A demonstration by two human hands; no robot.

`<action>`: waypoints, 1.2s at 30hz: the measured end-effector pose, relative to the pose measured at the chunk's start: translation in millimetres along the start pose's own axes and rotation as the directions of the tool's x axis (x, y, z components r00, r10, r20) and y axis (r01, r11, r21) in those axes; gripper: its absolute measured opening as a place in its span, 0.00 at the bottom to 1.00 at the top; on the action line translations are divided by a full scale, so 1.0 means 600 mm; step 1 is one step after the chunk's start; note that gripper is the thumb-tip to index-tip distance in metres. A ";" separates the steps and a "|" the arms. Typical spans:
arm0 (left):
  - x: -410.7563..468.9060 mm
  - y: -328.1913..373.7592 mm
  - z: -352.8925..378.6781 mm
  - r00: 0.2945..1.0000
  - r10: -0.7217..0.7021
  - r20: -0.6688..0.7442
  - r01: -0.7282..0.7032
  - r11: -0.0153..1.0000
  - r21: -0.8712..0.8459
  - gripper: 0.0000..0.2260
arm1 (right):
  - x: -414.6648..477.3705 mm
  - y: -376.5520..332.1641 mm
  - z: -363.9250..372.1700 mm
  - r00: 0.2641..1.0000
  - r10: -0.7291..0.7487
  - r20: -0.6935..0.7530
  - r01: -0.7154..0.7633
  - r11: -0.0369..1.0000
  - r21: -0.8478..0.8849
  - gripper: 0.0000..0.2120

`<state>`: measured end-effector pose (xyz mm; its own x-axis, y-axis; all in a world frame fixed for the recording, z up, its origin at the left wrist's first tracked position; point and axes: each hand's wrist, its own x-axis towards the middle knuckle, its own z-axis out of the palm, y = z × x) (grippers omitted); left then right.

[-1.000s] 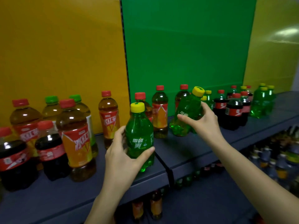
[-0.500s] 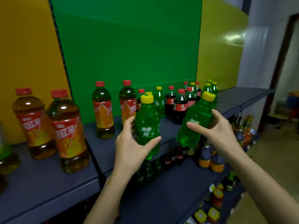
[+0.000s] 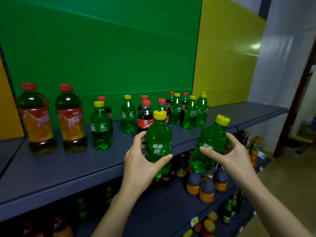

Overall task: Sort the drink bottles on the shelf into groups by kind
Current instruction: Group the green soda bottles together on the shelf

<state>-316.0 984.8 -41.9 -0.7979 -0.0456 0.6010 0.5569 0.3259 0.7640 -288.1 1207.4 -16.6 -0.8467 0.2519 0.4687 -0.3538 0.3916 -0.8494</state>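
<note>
Fingers (image 3: 140, 140) of the left hand (image 3: 138, 166) were curled round the back of a green Sprite bottle (image 3: 158, 144), and the thumb lay across its front below the label. The hand clamped the bottle upright at lower centre of the frame, its base overlapping the front edge of the blue-grey shelf (image 3: 68, 168). The right hand (image 3: 229, 154) gripped a second Sprite bottle (image 3: 209, 144) in the same way, thumb over the label and fingers wrapped behind. This one was tilted, its yellow cap leaning toward the upper right, and it was held apart from the first.

Behind the hands, red-capped cola bottles (image 3: 145, 117) and yellow-capped green soda bottles (image 3: 189, 113) stood mixed together, and one more green bottle (image 3: 100, 127) stood alone left of centre. Two large iced tea bottles (image 3: 36, 120) stood side by side at the left. Dark bottles with orange labels (image 3: 206, 190) sat on a lower shelf at lower right.

The upright held bottle read 雪碧 over 爽 in white. The right thumb partly covered the same characters on the tilted one. The tea labels were red and orange with white characters, cut off at the edge. The cola writing was too small to read.
</note>
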 end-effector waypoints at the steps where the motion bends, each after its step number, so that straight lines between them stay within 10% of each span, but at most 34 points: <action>1: 0.007 0.003 0.021 1.000 0.003 0.002 -0.003 1.000 -0.003 0.33 | 0.012 0.011 -0.012 1.000 0.003 0.004 -0.003 1.000 0.011 0.35; 36: 0.277 -0.100 0.405 0.900 -0.011 -0.436 0.170 0.929 0.327 0.35 | 0.556 0.321 -0.121 0.961 -0.088 0.262 0.093 0.996 -0.004 0.36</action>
<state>-537.8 1187.2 -44.7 -0.6236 -0.4568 0.6345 0.3061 0.6041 0.7358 -609.8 1431.0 -6.0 -0.8865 -0.0243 0.4620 -0.4291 0.4166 -0.8014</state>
